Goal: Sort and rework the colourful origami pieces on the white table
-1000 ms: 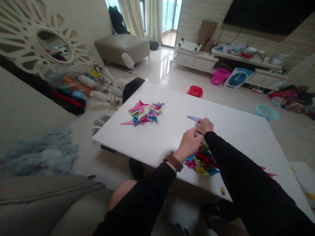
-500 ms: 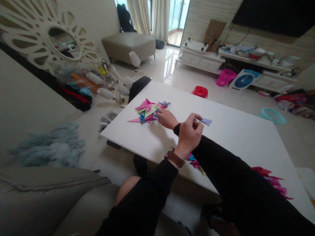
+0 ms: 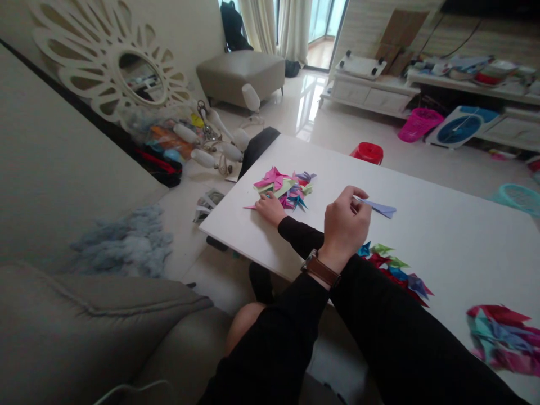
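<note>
My left hand (image 3: 346,220), with a brown-strapped watch at the wrist, is closed on a purple folded paper strip (image 3: 382,208) whose wide end points right. The strip is held above the white table (image 3: 442,225). My right arm crosses beneath the left one. At the near left edge of a pile of folded paper pieces (image 3: 276,179), my right hand (image 3: 270,209) lies palm down, fingers apart and touching the pile. Pink, green, purple and blue pieces show there; what lies under the fingertips is hidden. Another paper pile (image 3: 396,270) is partly covered by my right sleeve.
A third paper pile (image 3: 504,337) lies at the table's right end. Beyond the far edge stands a red stool (image 3: 368,152). On the left are a grey sofa (image 3: 105,315), fluffy grey-blue stuffing (image 3: 126,242) on the floor and a lamp with several white shades (image 3: 228,151).
My right hand has moved from the pile's right side to its near left edge. The left hand still holds the purple strip. The view has shifted right, and more of the other piles shows.
</note>
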Demonstrator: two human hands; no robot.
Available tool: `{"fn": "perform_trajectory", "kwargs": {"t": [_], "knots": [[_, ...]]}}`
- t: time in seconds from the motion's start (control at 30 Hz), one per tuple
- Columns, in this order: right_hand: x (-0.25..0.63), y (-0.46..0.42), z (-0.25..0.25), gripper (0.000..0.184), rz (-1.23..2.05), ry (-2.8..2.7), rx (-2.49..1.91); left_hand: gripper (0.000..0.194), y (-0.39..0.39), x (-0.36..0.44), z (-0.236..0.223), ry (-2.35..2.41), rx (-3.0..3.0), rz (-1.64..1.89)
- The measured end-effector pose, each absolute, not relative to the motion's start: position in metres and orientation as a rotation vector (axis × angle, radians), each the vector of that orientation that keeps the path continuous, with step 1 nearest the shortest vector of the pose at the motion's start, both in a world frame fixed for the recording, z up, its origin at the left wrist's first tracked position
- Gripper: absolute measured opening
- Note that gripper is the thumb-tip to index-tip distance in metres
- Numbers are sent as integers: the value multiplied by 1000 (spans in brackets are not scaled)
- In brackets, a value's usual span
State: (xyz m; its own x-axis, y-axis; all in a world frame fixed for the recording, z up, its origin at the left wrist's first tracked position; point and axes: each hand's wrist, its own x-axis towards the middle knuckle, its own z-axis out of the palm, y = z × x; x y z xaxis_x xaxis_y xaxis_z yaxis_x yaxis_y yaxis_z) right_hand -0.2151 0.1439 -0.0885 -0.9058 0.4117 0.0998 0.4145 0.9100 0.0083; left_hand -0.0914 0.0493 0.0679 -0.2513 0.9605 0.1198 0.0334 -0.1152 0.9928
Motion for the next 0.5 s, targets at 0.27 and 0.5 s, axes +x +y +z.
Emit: {"fn": "perform_trajectory", "kwargs": {"t": [0.27,0.5], "knots": [[-210,155,-59,21,182,-2580,-909,15,45,-93,76,1333,1143,1577],[-181,184,-12,13,797,-1760,-1000,17,40,-96,85,1330,1125,1651]]}}
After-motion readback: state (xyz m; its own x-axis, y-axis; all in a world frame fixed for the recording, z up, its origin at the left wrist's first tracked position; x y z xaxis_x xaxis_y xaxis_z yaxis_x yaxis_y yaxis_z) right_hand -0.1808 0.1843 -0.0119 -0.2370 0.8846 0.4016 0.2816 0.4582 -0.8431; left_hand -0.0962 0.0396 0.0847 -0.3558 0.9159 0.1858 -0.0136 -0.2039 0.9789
